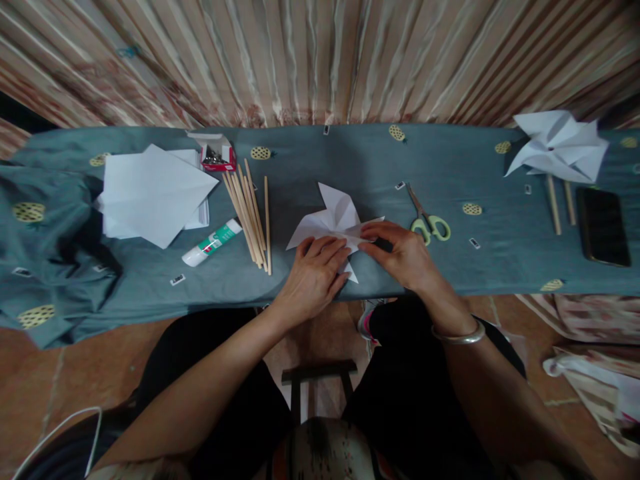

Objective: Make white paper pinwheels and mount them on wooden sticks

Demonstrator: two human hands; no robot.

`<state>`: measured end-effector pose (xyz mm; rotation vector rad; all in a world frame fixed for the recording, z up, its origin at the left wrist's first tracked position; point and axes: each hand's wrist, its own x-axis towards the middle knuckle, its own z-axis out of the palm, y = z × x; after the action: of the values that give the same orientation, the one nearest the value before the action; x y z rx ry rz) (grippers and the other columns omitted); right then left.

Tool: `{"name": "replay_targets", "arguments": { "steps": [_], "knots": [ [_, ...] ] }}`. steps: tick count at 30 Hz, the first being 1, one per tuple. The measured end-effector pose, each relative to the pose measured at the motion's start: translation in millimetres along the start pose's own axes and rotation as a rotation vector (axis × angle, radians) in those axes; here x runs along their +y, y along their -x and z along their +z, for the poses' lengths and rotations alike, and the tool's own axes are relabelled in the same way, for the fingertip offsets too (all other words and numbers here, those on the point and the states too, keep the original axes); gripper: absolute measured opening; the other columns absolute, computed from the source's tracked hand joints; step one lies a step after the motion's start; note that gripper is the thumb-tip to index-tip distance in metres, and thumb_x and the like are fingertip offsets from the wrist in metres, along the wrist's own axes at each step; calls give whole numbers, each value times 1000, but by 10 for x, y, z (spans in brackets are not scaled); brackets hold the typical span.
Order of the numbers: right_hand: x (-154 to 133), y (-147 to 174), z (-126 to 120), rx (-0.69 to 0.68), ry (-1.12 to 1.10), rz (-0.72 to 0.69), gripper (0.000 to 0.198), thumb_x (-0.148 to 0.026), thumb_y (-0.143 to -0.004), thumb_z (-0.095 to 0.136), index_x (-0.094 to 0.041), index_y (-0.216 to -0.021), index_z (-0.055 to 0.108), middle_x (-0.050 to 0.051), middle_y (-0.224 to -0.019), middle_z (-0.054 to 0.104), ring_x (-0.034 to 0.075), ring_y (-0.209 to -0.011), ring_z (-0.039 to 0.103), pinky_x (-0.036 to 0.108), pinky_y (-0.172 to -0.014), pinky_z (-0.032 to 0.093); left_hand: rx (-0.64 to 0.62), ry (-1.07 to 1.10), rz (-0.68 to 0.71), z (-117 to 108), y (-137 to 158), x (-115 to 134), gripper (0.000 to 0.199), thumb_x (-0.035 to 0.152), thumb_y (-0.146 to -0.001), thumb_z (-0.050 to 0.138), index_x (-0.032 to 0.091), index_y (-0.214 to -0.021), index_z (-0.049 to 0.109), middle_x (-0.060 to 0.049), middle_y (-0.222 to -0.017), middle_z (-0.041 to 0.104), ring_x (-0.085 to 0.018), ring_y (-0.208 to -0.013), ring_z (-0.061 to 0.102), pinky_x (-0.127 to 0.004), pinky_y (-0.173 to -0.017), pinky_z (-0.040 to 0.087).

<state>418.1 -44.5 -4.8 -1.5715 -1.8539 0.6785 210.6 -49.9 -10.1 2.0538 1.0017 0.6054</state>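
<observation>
A white paper pinwheel point(327, 223) with folded blades lies on the cloth-covered table right in front of me. My left hand point(315, 270) rests over its near side, fingers bent and holding the paper; the part under the palm is hidden. From the right, my right hand point(400, 253) pinches a blade between thumb and fingers. A pair of scissors point(425, 217) with light green handles lies just beyond my right hand. Left of the pinwheel are several thin wooden sticks point(247, 213), and a glue stick point(213, 243) lies beside them.
White paper sheets point(155, 193) are stacked at the left, next to a small open red box point(218, 157) of metal bits. At the far right, finished-looking pinwheels point(557, 147) on sticks lie above a dark phone point(604, 227). A pleated curtain point(320, 60) hangs behind the table.
</observation>
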Motion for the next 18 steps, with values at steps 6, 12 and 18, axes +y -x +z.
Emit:
{"name": "replay_targets", "arguments": {
  "steps": [6, 12, 18],
  "knots": [
    [90, 4, 4, 1, -32, -1, 8, -25, -82, 66, -21, -77, 71, 7, -103, 74, 25, -100, 68, 43, -94, 51, 8, -110, 45, 11, 5, -3, 38, 27, -89, 60, 18, -126, 62, -14, -140, 58, -34, -133, 44, -55, -115, 22],
    [78, -31, 53, 47, 3, 12, 10, -25, -83, 65, -22, -75, 70, 7, -100, 75, 25, -97, 68, 43, -92, 50, -28, -409, 128, 9, 25, 14, 42, 31, -96, 50, 12, -133, 54, -16, -143, 55, -31, -132, 45, -53, -111, 31],
    [16, -53, 47, 34, 111, 5, 12, -23, -83, 62, -21, -74, 70, 8, -98, 74, 26, -96, 67, 43, -90, 50, -22, -476, 156, 20, 25, 4, 42, 32, -96, 50, 11, -133, 54, -16, -143, 55, -30, -131, 46, -52, -111, 33]
  ]
}}
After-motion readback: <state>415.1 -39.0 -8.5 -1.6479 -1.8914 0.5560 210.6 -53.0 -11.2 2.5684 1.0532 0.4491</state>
